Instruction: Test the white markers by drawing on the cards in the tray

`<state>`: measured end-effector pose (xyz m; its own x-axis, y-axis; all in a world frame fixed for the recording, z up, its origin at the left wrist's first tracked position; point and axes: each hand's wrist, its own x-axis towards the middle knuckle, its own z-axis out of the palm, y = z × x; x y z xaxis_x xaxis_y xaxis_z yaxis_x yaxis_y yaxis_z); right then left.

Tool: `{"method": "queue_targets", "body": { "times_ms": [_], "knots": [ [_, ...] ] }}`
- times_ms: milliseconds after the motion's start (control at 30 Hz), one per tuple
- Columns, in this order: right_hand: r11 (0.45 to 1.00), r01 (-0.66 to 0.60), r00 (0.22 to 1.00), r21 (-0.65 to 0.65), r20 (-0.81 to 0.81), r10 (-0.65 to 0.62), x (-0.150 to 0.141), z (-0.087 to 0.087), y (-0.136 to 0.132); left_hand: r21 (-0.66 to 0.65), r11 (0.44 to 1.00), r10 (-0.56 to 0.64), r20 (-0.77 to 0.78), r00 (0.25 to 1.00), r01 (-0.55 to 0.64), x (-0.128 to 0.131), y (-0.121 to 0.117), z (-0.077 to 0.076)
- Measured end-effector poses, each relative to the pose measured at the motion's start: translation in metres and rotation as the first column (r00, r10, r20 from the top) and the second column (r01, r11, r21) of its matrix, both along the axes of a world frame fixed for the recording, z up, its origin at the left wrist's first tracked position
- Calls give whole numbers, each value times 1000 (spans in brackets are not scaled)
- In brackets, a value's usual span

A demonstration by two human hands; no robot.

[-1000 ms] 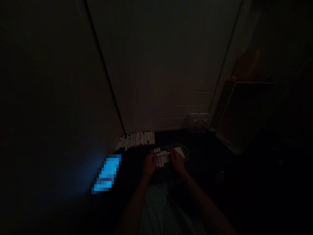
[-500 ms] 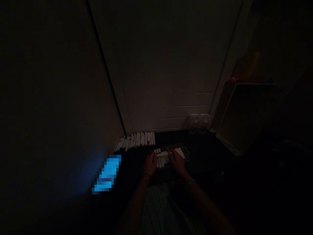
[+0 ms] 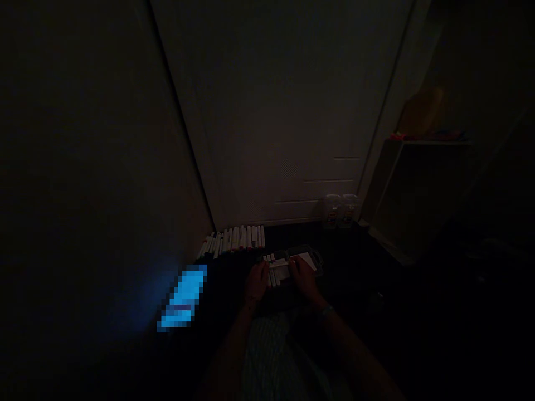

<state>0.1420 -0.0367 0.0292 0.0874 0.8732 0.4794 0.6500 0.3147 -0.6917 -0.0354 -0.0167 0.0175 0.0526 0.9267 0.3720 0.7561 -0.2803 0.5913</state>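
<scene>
In dim light, my left hand (image 3: 256,280) and my right hand (image 3: 304,277) grip a white marker (image 3: 278,264) between them, one at each end. The marker lies crosswise over an open clear plastic case (image 3: 320,262). Several white markers (image 3: 273,277) lie side by side in the case, next to my left fingers. A white sheet or insert (image 3: 309,258) shows in its right part, beside my right hand. My fingertips are partly hidden by the backs of the hands.
A row of several white markers (image 3: 236,238) lies along the back left of the dark table (image 3: 355,262). Two clear plastic containers (image 3: 340,211) stand at the back right by the wall. A glowing blue screen (image 3: 184,298) is at the left, and a cabinet (image 3: 422,189) at the right.
Both hands stay almost in place with the marker held between them. Only slight shifts of the fingers and the marker show.
</scene>
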Motion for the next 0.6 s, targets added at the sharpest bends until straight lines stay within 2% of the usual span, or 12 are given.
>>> {"method": "queue_targets", "body": {
  "times_ms": [600],
  "knots": [
    [998, 59, 988, -25, 143, -54, -1, -1, 1, 2, 1000, 26, -30, 999, -26, -1, 4, -4]
  ]
}}
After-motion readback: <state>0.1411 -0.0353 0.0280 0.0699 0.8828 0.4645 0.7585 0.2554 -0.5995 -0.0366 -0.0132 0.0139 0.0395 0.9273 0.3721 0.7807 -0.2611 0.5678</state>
